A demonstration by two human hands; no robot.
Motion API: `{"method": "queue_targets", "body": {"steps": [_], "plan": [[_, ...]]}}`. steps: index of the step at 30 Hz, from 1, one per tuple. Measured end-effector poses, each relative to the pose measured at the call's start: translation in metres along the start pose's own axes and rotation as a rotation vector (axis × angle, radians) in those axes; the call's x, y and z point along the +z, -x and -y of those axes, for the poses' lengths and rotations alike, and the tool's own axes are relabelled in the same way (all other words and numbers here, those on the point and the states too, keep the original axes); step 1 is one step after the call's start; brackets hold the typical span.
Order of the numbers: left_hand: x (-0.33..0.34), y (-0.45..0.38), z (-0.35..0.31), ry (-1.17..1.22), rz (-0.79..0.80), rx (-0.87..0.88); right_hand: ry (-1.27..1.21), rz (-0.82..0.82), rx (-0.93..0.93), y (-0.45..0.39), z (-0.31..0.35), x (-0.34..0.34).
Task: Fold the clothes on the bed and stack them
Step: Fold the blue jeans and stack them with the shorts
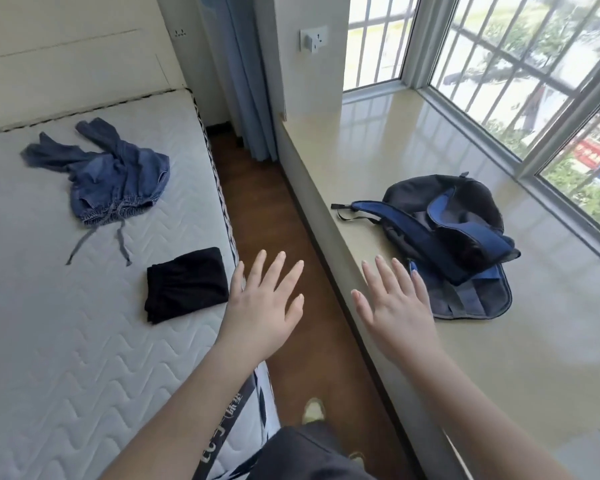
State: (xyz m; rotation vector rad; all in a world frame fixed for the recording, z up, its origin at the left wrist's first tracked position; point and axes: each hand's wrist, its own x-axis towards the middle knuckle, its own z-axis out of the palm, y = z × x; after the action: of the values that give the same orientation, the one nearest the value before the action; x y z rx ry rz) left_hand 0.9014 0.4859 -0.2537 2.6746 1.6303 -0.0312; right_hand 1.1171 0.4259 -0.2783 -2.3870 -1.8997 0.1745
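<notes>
Head view looking down: my left hand (262,303) is stretched out flat, palm down, fingers straight and spread, holding nothing. It hovers at the edge of the mattress (66,341), a white quilted slab stitched in a wavy zigzag pattern. Just left of that hand, close to my thumb, lies a black garment (186,284), soft and matte, folded into a neat rectangle. Further ahead and to the left of it sprawls a pair of denim shorts (115,178), faded blue, crumpled, with a gathered elastic waistband and two drawstrings trailing loose toward me.

My right hand (397,304) is likewise flat and splayed, empty, over the near edge of the window ledge (499,358), a glossy, pale stone-like surface. Just beyond and right of its fingertips slumps a backpack (454,244), dark fabric with blue padded straps. Between my hands runs a strip of brown wooden floor (257,202).
</notes>
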Motion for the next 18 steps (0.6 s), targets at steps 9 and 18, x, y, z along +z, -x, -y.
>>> {"method": "queue_targets", "body": {"steps": [9,18], "plan": [[0.014,-0.080,0.063,0.012,-0.059,-0.076,0.056,0.046,-0.132,-0.118,0.021,0.011],[0.010,-0.165,0.129,-0.010,-0.024,-0.157,0.013,0.057,-0.245,-0.247,0.065,0.004]]}}
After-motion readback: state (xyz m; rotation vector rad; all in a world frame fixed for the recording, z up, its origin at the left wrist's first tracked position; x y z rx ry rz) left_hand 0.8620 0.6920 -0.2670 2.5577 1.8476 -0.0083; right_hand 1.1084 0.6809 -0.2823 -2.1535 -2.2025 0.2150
